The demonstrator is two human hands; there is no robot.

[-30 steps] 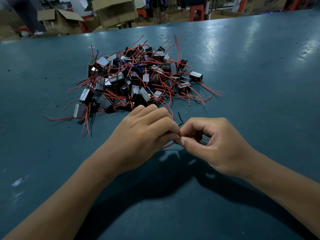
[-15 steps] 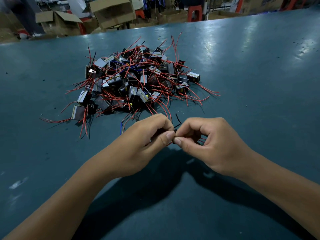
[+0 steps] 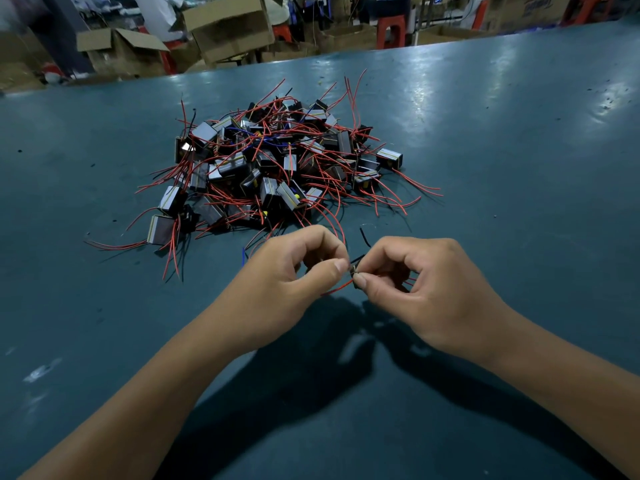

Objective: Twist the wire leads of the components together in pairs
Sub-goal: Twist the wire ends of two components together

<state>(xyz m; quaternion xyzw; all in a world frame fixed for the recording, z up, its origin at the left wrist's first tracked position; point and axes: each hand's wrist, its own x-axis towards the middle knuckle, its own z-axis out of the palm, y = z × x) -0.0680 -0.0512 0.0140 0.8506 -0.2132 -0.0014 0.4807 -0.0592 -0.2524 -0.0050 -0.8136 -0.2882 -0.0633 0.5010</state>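
Thin red and black wire leads (image 3: 351,271) sit pinched between the thumb and forefinger tips of both hands, just above the teal counter (image 3: 519,168), near the viewer and in front of the heap. The left hand (image 3: 291,289) curls its fingers round the wires from the left; the right hand (image 3: 426,289) does the same from the right, so the two pinches almost touch. Whatever small component these leads belong to is hidden inside the fingers.

The main risk is slippage: the leads are fine and the pinches sit very close together, so one strand could escape and leave the pair half wound or loose. Rolling too hard could kink or snap a strand. A loose red lead (image 3: 332,223) arches from the pile of small dark boxy components with red leads (image 3: 270,168) to just beside the left hand's knuckles; it could catch in the twist or drag neighbours off the heap. A short black wire end (image 3: 364,235) lies close by, far of the right hand, and could likewise be picked up by mistake.
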